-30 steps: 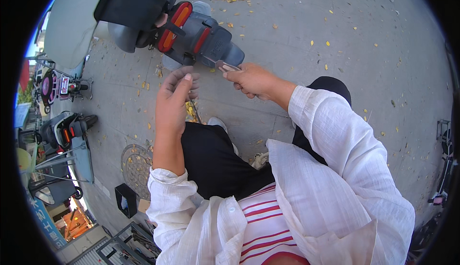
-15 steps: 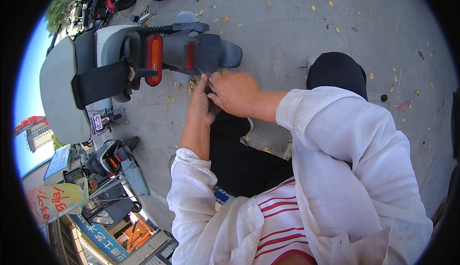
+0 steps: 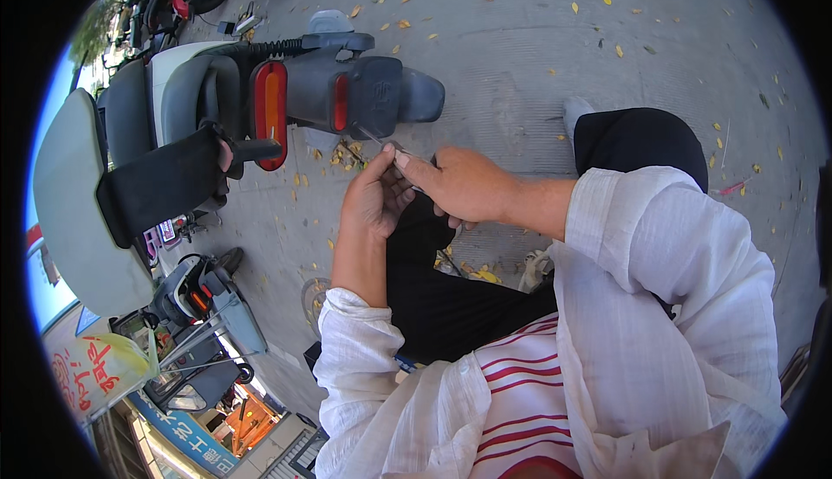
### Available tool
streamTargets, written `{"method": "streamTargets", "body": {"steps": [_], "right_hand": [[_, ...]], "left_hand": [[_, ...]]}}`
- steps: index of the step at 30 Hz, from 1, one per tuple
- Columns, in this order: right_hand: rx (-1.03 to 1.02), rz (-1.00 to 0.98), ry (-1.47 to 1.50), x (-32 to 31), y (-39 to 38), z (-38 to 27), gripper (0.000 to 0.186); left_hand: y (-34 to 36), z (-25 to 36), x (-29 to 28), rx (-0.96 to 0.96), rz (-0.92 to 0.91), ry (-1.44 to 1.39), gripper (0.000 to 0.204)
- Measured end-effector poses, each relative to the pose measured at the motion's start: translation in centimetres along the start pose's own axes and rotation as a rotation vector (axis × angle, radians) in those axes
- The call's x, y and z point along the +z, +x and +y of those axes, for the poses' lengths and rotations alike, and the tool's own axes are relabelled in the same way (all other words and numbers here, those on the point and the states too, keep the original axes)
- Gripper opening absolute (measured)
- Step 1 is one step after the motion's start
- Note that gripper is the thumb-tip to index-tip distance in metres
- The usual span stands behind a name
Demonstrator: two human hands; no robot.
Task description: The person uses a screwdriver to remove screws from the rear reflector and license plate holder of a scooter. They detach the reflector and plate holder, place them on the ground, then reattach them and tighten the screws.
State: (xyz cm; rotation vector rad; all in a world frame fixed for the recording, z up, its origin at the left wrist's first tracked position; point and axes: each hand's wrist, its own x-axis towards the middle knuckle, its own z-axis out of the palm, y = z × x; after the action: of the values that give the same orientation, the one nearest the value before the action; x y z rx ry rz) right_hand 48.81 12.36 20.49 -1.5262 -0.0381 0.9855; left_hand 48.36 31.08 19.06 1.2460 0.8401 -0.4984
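Observation:
In front of the scooter's dark rear mudguard [image 3: 380,97] my two hands meet. My right hand [image 3: 475,186] is closed around a slim metal tool [image 3: 371,136]; its thin tip points toward the mudguard, while the fist hides most of the rest, so its exact kind is unclear. My left hand [image 3: 371,202] pinches the same tool near the tip between thumb and forefinger, its other fingers loosely curled. Above and left of my hands is the scooter's red and orange tail light [image 3: 270,102], with a smaller red reflector [image 3: 340,104] on the mudguard.
The scooter's pale top box [image 3: 78,202] and black backrest [image 3: 160,184] jut out at the left. Another parked scooter [image 3: 195,293] stands beyond, near a yellowish bag [image 3: 108,366]. My knee in black trousers [image 3: 641,145] is at the right. Yellow leaves dot the concrete.
My hands have shifted slightly down and right, away from the mudguard. The tool's thin tip now shows past my fingers. The view has also shifted a little.

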Motion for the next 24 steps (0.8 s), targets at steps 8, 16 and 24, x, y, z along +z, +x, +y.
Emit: {"method": "streamTargets", "body": {"steps": [8, 16, 24], "right_hand": [[-0.483, 0.326, -0.858, 0.2, 0.3, 0.3, 0.042], [-0.288, 0.256, -0.585, -0.6, -0.3, -0.8, 0.047], [-0.251, 0.126, -0.577, -1.5, 0.3, -0.8, 0.041]], "left_hand": [[-0.9, 0.1, 1.8, 0.033, -0.056, -0.053, 0.032], [0.4, -0.2, 1.4, 0.095, -0.022, -0.087, 0.029], [-0.6, 0.3, 2.5, 0.064, -0.102, -0.176, 0.024]]}}
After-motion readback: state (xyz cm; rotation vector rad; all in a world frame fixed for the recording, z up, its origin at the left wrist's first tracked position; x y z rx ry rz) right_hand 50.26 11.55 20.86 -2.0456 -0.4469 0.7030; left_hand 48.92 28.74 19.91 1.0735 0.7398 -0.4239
